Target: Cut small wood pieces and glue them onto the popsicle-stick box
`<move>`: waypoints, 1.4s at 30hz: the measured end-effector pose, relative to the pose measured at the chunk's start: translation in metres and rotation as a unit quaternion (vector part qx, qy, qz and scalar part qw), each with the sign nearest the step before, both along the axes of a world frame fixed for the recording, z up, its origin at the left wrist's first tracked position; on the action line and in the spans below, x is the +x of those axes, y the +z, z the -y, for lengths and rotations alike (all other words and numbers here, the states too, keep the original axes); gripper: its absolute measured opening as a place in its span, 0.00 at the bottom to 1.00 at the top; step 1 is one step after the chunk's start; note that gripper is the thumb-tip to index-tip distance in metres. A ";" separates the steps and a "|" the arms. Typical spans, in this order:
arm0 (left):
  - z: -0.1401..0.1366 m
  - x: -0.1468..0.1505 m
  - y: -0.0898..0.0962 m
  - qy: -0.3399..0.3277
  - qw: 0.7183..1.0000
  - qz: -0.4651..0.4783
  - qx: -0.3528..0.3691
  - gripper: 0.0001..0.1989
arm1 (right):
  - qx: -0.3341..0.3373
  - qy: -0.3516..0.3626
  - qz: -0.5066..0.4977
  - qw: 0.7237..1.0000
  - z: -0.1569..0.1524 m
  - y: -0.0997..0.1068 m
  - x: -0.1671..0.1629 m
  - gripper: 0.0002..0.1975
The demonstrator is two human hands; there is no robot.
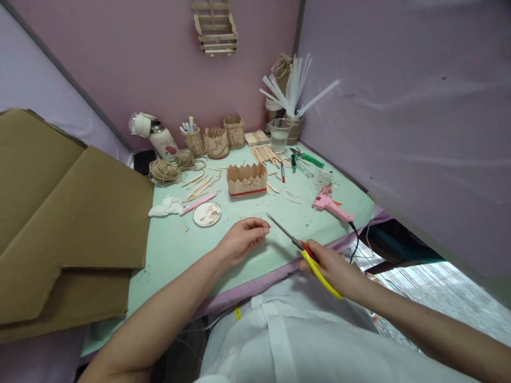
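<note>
While the right hand [329,268] grips the scissors [296,243], the left hand [242,240] curls at their nine o'clock, its grasp impossible to tell; at its twelve o'clock stands the zigzag-rimmed box [247,185].

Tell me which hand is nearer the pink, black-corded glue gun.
Right. The right hand is on the near side of the pink, black-corded glue gun; the left hand is farther away, to its left.

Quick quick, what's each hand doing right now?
Left hand: fingers curled in toward the thumb; whether it pinches something tiny cannot be told.
Right hand: closed, holding the scissors by the handles.
</note>
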State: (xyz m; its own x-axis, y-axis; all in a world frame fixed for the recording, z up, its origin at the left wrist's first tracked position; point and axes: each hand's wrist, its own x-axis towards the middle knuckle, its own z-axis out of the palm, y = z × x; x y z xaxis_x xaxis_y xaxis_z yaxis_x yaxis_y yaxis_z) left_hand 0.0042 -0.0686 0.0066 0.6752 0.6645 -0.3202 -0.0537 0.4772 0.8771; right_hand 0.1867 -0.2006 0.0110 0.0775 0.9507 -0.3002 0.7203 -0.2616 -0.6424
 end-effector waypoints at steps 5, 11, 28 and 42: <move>0.002 0.000 -0.002 -0.002 1.000 -0.007 -0.006 0.12 | 0.012 -0.006 0.003 1.000 0.001 -0.004 0.000 0.13; 0.001 0.002 -0.003 0.030 0.999 -0.020 -0.016 0.13 | 0.010 -0.004 -0.006 1.000 0.002 -0.008 -0.004 0.13; 0.002 0.001 -0.001 -0.033 0.996 -0.077 0.020 0.10 | -0.076 0.076 -0.085 0.991 -0.004 0.017 -0.010 0.12; -0.002 0.000 -0.002 -0.065 0.992 -0.106 0.028 0.08 | -0.093 0.121 -0.084 0.985 -0.002 0.013 -0.001 0.16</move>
